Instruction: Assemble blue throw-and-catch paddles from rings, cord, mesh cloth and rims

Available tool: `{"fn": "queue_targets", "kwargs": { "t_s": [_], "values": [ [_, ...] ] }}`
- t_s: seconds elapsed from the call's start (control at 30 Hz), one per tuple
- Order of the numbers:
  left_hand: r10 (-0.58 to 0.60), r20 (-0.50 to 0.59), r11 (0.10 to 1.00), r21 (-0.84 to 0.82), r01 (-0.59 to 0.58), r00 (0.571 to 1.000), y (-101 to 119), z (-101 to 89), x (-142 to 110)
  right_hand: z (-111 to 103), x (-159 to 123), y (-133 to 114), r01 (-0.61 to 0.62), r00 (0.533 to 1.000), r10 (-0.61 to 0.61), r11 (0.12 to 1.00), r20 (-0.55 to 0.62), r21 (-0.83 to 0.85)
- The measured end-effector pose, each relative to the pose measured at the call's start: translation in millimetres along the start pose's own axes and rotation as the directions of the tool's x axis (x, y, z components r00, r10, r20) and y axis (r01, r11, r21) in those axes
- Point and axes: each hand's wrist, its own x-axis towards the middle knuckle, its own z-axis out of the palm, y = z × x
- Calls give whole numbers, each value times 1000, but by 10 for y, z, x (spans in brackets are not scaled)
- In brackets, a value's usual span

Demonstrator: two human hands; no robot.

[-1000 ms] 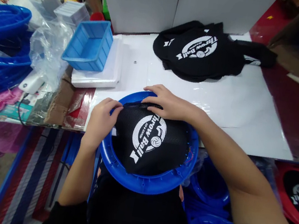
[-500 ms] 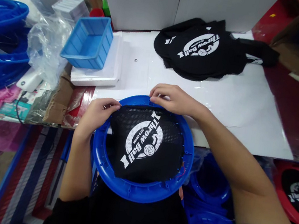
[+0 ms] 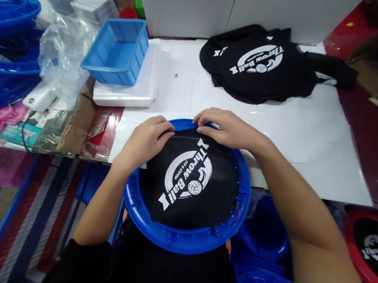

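A round blue plastic ring (image 3: 179, 242) rests at the table's front edge, tilted toward my body. Across its opening lies black mesh fabric (image 3: 223, 166) printed with a white "Throw Ball" logo; small pegs hold its right edge. At the upper left of the ring, my left hand (image 3: 147, 142) pinches the fabric's edge between thumb and fingers. My right hand (image 3: 222, 125) is at the top of the ring, its curled fingers closed on the fabric's upper edge. Both sets of fingertips partly cover the cloth there.
Behind the ring lies a pile of black printed fabric pieces (image 3: 256, 65). A blue bin (image 3: 117, 50) sits on a white box (image 3: 124, 97) to the left. Blue rings (image 3: 2, 67) are stacked at far left. Below the table at right is a red ring (image 3: 355, 251).
My left hand has moved right along the upper rim, closer to my right hand. The fingers of my right hand have come down onto the fabric edge. The view has shifted slightly.
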Motion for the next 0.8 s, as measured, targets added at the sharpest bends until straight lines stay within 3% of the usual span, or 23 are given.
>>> {"fn": "queue_targets", "kwargs": {
  "t_s": [0.13,0.3,0.5,0.7,0.8],
  "values": [
    [-27,66,999,39,24,997,14,8,163,8,21,13,-64,998,64,998,-9,19],
    [-125,164,986,-88,141,979,-57,-9,363,25,33,49,-77,997,77,997,-2,27],
    [-226,202,952,-160,260,953,-92,-10,480,24,31,133,-113,991,111,994,71,13],
    [-208,338,920,-250,301,918,-190,-95,600,63,67,71,-165,985,168,984,-35,72],
    [-182,361,898,-317,304,915,-260,-117,608,124,114,18,-107,992,110,993,-57,54]
  ]
}}
